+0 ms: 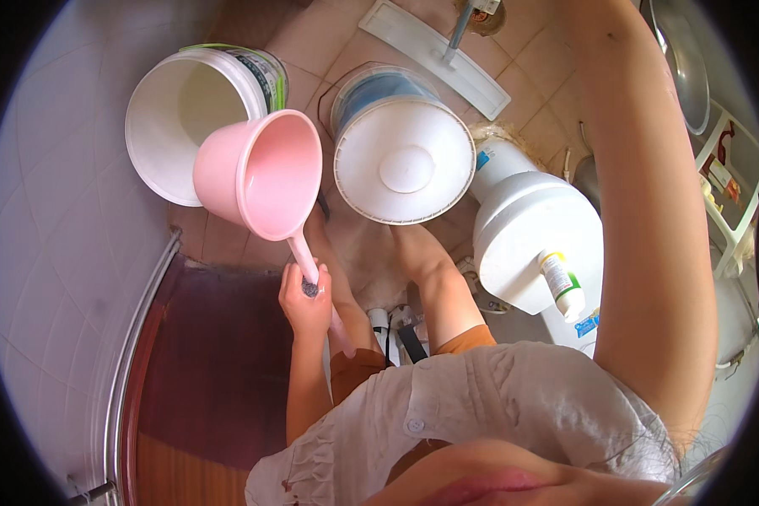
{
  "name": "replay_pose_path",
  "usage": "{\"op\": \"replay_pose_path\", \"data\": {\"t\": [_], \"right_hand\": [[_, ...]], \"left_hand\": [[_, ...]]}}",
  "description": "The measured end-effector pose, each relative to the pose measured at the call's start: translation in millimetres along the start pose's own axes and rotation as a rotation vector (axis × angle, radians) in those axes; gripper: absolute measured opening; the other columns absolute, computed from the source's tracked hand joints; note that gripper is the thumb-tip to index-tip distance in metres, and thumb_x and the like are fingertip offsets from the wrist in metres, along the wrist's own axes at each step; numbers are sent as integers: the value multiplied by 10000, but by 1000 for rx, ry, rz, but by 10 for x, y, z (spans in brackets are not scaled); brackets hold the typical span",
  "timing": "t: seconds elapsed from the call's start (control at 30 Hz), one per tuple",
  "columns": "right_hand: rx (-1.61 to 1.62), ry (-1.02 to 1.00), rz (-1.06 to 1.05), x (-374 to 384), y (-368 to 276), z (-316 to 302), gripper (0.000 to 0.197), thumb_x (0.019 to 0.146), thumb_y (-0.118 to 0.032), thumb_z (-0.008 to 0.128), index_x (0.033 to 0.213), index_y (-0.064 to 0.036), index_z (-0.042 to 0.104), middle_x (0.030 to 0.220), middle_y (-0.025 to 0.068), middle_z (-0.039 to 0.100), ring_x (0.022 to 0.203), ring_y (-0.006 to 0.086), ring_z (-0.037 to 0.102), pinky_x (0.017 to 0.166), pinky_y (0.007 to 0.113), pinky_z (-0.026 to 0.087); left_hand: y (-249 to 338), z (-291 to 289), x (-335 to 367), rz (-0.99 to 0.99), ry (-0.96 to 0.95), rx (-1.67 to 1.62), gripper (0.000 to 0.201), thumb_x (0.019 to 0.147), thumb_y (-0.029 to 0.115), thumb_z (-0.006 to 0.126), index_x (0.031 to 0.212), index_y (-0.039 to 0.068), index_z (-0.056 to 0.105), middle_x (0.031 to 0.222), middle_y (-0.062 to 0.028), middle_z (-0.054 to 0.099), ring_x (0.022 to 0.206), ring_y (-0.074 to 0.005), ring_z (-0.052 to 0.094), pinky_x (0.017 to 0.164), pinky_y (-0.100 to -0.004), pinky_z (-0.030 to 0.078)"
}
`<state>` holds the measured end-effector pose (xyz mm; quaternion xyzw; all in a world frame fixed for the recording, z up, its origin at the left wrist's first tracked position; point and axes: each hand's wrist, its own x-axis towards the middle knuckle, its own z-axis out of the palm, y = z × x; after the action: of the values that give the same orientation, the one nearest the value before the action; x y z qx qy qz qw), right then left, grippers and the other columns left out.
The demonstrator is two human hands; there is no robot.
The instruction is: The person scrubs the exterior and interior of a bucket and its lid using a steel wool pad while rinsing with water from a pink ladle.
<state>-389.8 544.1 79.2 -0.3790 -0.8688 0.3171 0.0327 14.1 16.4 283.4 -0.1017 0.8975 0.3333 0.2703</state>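
Observation:
My left hand is closed around the handle of a pink plastic water dipper, whose bowl tilts up and shows its inside. The bowl overlaps the rim of a white bucket, and I cannot tell whether they touch. A small dark-grey thing, perhaps a scouring pad, shows between the fingers and the handle. My right arm stretches up past the top edge, so that hand is out of sight. To the right of the dipper stands a bluish bucket with a white round lid.
A white toilet stands at the right with a white, green-labelled bottle on it. A floor squeegee lies at the back. At the far right are a metal basin and a white rack. Tiled wall runs along the left.

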Motion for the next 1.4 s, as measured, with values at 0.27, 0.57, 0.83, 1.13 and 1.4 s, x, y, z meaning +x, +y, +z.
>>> {"op": "replay_pose_path", "data": {"t": [0.27,0.57,0.83,1.13,1.4], "right_hand": [[77,2,35,449,454,240,585,779,-356,758,1177,43,600,1054,163,659,937,291,634,788,439,518],[234,56,-6,743,989,318,522,759,-287,779,1125,46,612,934,160,689,824,258,674,700,402,547],[298,68,-208,-877,415,-649,292,737,-81,634,1003,40,610,800,132,671,741,234,655,647,369,524],[394,300,-163,-1304,868,-2311,108,740,-94,653,815,-26,614,732,55,600,673,180,572,587,365,440],[-136,340,-20,-1188,1794,-3047,284,783,-324,740,871,-54,747,894,97,717,875,207,658,862,315,492]], "left_hand": [[-52,71,37,9,27,-16,144,816,26,707,915,-33,620,841,-146,609,745,-329,613,692,-393,492],[-48,273,109,8,14,-69,136,815,14,697,914,-41,621,836,-146,608,743,-319,615,693,-385,492],[63,59,14,-12,-38,-2,135,833,1,670,950,-44,618,901,-128,636,805,-259,622,754,-352,492],[337,-92,34,80,-31,22,132,839,18,689,938,-38,621,865,-120,625,776,-262,614,734,-355,487],[513,-66,151,172,-49,-7,136,827,34,708,916,-23,623,807,-131,580,713,-315,596,677,-387,473]]}}
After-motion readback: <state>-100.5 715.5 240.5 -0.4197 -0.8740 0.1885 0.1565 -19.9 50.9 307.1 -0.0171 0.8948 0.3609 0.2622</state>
